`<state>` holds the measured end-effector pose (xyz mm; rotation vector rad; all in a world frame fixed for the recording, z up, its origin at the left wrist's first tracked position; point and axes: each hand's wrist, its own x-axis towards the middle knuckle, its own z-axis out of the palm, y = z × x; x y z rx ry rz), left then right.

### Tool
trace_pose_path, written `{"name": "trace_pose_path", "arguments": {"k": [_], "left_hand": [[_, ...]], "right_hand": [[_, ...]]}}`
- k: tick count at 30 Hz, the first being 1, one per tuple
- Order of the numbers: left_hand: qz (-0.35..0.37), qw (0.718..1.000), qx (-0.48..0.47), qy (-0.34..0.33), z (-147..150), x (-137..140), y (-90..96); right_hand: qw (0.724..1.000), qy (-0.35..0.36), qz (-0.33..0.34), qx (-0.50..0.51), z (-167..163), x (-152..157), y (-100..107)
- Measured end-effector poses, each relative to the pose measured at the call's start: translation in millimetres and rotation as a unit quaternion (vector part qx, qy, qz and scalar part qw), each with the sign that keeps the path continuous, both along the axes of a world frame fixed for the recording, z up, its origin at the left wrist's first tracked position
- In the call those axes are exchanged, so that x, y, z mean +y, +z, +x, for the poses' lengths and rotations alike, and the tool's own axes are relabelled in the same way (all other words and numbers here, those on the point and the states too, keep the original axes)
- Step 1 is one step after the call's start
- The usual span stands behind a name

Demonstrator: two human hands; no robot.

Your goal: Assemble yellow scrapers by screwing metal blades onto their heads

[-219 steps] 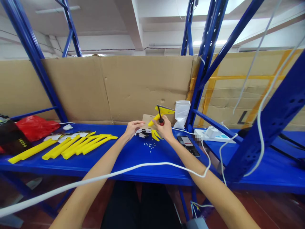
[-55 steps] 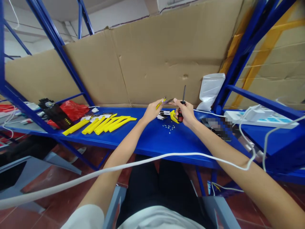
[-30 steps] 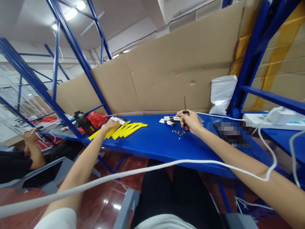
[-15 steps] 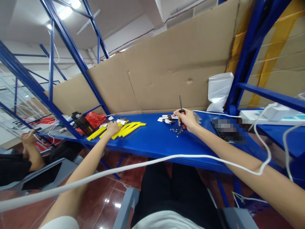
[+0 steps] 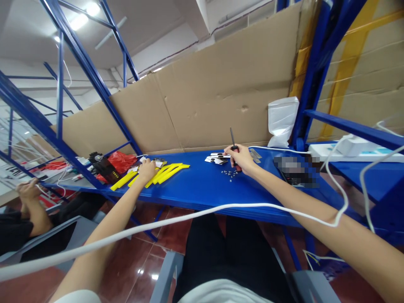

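Observation:
In my right hand (image 5: 242,158) is a screwdriver (image 5: 232,136) with a red and black handle, its dark shaft pointing up. Below that hand lie several small screws (image 5: 229,173) on the blue table. Small white pieces with dark edges (image 5: 217,158) are piled just left of it. My left hand (image 5: 147,169) reaches among yellow strips (image 5: 168,172), its fingers curled together; their tips are hidden, so whatever they hold does not show. Right beside its fingers lies a small clear packet (image 5: 160,161) with dark contents.
A black box (image 5: 106,169) and a red plastic bag (image 5: 123,161) sit at the left. A white cable (image 5: 189,213) crosses in front of both forearms. On the right are a blurred dark device (image 5: 295,170), a white pouch (image 5: 282,120) and a power strip (image 5: 325,152). Another person's hands (image 5: 27,190) show far left.
The whole view has shifted slightly, with the table scene sliding left. My right hand still holds the screwdriver upright, and my left hand stays among the yellow strips.

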<state>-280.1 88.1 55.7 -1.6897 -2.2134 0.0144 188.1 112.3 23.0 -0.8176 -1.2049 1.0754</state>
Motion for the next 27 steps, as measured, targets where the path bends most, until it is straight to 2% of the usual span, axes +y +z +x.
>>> {"name": "trace_pose_path", "arguments": {"k": [5, 10, 13, 16, 17, 18, 20, 21, 24, 27], "left_hand": [[-0.006, 1.000, -0.006, 0.010, 3, 2, 5.7], [0.013, 0.999, -0.036, -0.007, 13, 7, 22.1], [0.035, 0.997, -0.064, -0.036, 29, 14, 32.6], [0.082, 0.987, -0.108, -0.088, 62, 21, 37.1], [0.131, 0.962, -0.191, -0.142, 77, 23, 36.6], [0.167, 0.920, -0.289, -0.207, 95, 25, 35.2], [0.176, 0.801, -0.473, -0.322, 134, 28, 30.2], [0.171, 0.741, -0.542, -0.356, 154, 30, 27.0], [0.131, 0.597, -0.681, -0.404, 210, 38, 17.2], [0.068, 0.504, -0.753, -0.417, 251, 48, 8.6]], "right_hand": [[1.000, -0.004, 0.000, -0.006, -1, -4, 3], [1.000, -0.003, 0.005, 0.001, -1, -1, 2], [1.000, -0.007, 0.016, 0.002, -1, 1, 0], [1.000, -0.011, 0.015, -0.006, 0, 3, -3], [1.000, -0.012, 0.013, -0.009, 0, 4, -4], [1.000, -0.013, 0.011, -0.012, 0, 5, -5], [1.000, -0.017, 0.010, -0.016, 2, 6, -6], [1.000, -0.020, 0.012, -0.016, 3, 7, -7], [0.999, -0.034, 0.020, -0.015, 6, 11, -7], [0.998, -0.052, 0.025, -0.016, 9, 14, -5]]}}
